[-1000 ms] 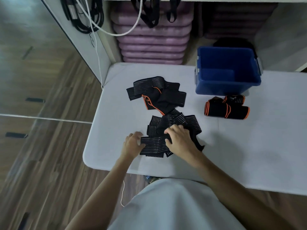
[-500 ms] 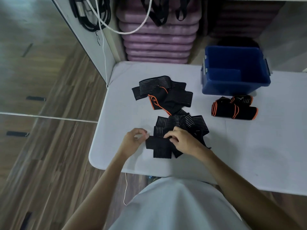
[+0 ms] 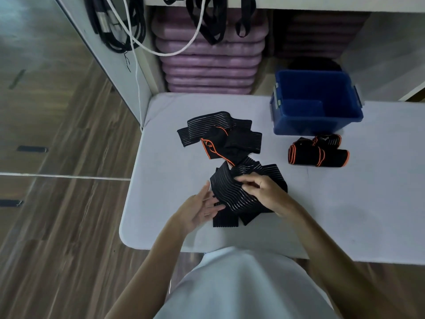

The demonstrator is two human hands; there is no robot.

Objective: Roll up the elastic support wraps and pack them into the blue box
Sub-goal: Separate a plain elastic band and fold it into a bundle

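Note:
A loose black striped wrap point(image 3: 232, 192) lies bunched near the table's front edge. My right hand point(image 3: 262, 189) pinches its upper fold with thumb and fingertips. My left hand point(image 3: 200, 209) is flat, fingers straight, touching the wrap's left edge. A second unrolled wrap with orange trim point(image 3: 220, 137) lies farther back. Two rolled wraps with orange edges point(image 3: 317, 153) sit in front of the blue box point(image 3: 296, 125), which stands open at the back right with nothing visible inside.
The white table point(image 3: 345, 203) ends close on the left and front, over a wooden floor point(image 3: 57, 203). Stacked purple cushions point(image 3: 209, 65) and hanging black and white cables point(image 3: 128, 31) are behind the table.
The near wrap has been lifted and turned so its striped band lies across the top. My left hand let go of the wrap's end and opened flat. My right hand moved up and right.

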